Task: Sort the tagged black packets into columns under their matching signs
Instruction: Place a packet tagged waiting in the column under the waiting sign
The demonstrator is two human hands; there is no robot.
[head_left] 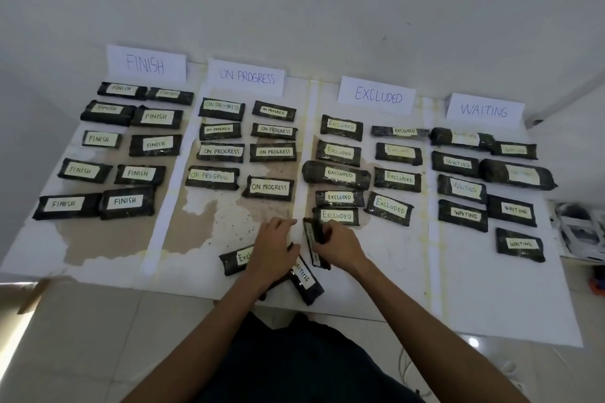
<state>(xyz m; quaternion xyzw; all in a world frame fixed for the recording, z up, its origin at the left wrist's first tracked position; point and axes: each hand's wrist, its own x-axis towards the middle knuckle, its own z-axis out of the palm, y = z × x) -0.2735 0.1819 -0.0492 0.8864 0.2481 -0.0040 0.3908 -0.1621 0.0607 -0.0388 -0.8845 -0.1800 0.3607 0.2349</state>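
Four paper signs stand along the wall, reading FINISH [146, 63], ON PROGRESS [247, 77], EXCLUDED [378, 95] and WAITING [484, 110], each with tagged black packets in rows beneath it on the white sheet [491, 298]. At the near edge I see my left hand [271, 250] lying flat on an Excluded packet [234, 262], a WAITING packet [304, 278] just beside it. My right hand [337, 245] is closed around an upright packet [312, 239] whose tag I cannot read.

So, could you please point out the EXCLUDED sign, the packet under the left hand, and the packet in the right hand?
EXCLUDED sign [378, 95], head view, on its lettering.
Packet under left hand [234, 261], head view, on its visible tag.
Packet in right hand [310, 235], head view, on its upper end.
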